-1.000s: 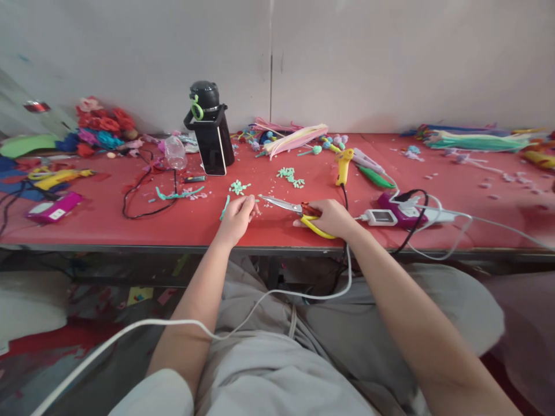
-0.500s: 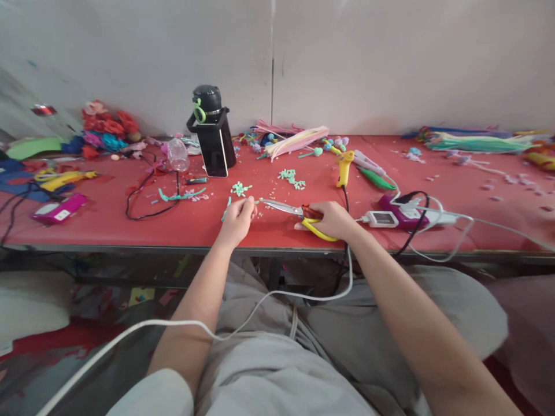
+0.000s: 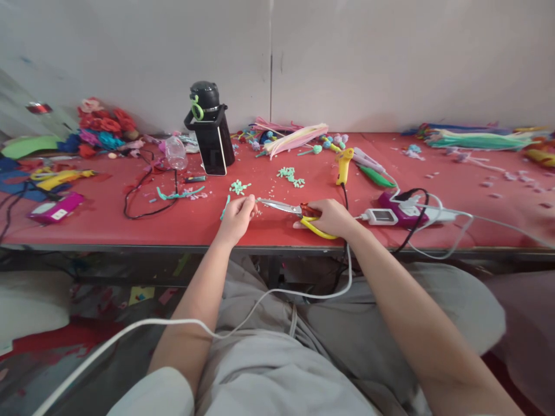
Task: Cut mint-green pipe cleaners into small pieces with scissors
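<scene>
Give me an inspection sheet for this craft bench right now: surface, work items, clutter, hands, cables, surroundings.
Surface: long red table, strewn with scraps.
Work items: yellow-handled steel scissors, blade tips at the left fingers; the pinched piece is too small to identify; cut mint-green bits nearby.
Clutter: yellow glue gun, black water bottle, phone leaning on it, pipe-cleaner bundles, felt flowers.
Hands: left hand pinching; right hand gripping the scissors.
Cables: white cable across the lap; black cord looped on the table.
Surroundings: plain grey wall.
</scene>
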The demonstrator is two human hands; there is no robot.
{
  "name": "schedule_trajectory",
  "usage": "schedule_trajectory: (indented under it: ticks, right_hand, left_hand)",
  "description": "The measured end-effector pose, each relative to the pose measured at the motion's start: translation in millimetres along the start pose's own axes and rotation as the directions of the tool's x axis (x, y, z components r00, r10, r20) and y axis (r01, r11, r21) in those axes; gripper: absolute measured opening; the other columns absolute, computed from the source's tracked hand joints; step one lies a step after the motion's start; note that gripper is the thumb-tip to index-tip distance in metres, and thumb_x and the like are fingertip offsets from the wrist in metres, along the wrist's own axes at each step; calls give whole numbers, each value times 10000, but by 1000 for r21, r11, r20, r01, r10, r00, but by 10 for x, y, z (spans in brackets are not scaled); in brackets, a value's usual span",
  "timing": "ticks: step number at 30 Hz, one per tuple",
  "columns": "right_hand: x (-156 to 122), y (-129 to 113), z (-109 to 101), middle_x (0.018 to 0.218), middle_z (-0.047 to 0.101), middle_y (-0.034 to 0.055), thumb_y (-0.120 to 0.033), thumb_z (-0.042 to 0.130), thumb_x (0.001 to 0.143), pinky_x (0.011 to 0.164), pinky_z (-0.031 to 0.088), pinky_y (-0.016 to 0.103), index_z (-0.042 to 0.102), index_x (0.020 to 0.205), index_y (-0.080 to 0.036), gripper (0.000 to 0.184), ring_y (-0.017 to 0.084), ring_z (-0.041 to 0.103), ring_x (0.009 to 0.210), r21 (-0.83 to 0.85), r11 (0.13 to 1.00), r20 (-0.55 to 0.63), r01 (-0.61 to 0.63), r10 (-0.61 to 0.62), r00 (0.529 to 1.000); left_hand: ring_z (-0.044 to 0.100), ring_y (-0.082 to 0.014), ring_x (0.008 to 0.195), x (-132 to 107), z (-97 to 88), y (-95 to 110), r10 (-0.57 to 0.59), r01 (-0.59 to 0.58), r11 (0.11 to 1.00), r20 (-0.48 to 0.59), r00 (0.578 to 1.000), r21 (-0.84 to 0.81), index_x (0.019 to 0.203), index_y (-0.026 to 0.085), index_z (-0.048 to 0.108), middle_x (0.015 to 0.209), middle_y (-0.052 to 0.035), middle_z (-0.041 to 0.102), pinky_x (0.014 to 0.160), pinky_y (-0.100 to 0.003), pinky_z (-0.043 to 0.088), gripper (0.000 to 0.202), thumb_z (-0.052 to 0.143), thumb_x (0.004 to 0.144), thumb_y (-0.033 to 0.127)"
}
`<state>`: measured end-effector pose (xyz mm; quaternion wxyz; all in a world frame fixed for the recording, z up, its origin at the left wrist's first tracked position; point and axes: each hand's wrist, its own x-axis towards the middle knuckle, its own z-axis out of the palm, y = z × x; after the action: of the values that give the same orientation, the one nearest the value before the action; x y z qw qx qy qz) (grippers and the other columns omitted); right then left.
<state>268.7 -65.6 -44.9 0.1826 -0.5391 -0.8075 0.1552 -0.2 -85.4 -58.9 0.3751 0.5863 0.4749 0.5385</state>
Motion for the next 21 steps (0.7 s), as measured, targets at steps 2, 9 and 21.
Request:
schedule_trajectory:
  ticks: [2,9,21]
  right_hand:
    - [1,-4,-4,626,530,9,-936,604,659,591,276,319,429,635,-233,725,155,438,613,-9,1000,6,-5,5,1000]
    - [19,-9,7,628,532,11,-927,611,657,589,282,317,430,628,-234,717,160,450,617,-28,999,8,-23,23,1000]
    - [-2,-4,1,626,493,4,-955,596,648,591,280,320,422,639,-229,746,151,413,622,4,1000,5,-20,20,1000]
  left_hand:
    - [415,-105,512,-1,0,4,-1,1,1000,-3,1000,2,615,196,535,552,27,448,520,-261,317,487,619,942,547]
    - [412,-99,512,-5,8,17,-5,5,1000,-7,1000,-13,622,194,536,551,30,443,519,-256,318,489,632,929,562]
    - [413,-100,499,3,8,20,-5,4,1000,-9,1000,-16,615,199,527,542,27,447,509,-260,313,490,638,928,559]
